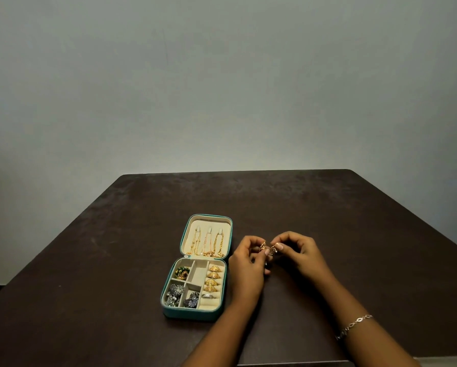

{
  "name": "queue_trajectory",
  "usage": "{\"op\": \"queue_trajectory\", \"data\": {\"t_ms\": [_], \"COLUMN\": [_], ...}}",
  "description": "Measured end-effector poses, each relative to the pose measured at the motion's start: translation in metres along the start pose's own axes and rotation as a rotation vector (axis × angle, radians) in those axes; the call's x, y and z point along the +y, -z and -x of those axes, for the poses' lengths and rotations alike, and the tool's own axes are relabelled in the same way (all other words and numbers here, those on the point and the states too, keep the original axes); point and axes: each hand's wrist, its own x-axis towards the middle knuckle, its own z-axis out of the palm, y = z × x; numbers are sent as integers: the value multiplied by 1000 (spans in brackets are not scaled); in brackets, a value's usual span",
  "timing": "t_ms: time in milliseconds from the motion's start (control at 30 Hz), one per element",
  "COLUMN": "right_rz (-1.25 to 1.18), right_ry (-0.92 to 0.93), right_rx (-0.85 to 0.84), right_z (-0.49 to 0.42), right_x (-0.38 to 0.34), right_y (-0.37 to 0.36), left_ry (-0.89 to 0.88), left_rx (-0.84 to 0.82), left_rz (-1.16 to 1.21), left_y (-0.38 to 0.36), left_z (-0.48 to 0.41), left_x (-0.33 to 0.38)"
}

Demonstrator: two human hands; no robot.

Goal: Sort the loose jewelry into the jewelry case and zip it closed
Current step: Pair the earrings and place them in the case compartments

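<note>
Plain grey-green wall (222, 75) in the back and a dark brown counter (103, 260) up front, that's the whole setup. Both forearms come in from the bottom edge and the two hands meet just right of the jewelry case (190, 315), raised a little off the counter. The left hand (247, 263) has its fingers (254, 240) curled in and pinches a small gold piece (263, 245) at the tips. The right hand (299, 254) does the same from the other side, knuckles arched, pinching a second gold piece (273, 249). The two pieces sit almost touching between the hands; can't really tell if they're earrings or rings, too small. One thin silver bracelet (354, 325) is on the right wrist.

The case is teal, unzipped and lying flat open with a cream lining. Counting what's in it:
- lid (211, 222): three gold chains (208, 242), each hanging from its own hook
- ring rolls on the right side of the tray: four gold rings (213, 278) in a row, then one silver ring (207, 296) nearer the front
- back-left compartment: one green and gold piece (182, 272)
- front-left compartment: a heap of silver pieces (173, 294), can't count them
- front-middle compartment: a dark bluish piece (192, 299)

So the only jewelry outside the case is the two gold bits in the hands.
</note>
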Motion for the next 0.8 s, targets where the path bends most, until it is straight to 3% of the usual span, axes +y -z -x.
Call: {"op": "queue_trajectory", "data": {"t_ms": [433, 600, 800], "right_rz": [-11, 23, -12], "right_ry": [6, 3, -9], "right_rx": [34, 0, -63], "right_z": [15, 16, 16], "right_x": [-24, -38, -61], "right_y": [-12, -31, -72], "left_ry": [-106, -244, -237], "left_rx": [-25, 119, 353], "left_rz": [101, -49, -158], "left_y": [46, 96, 142], "left_z": [8, 9, 11], "left_x": [39, 43, 24]}}
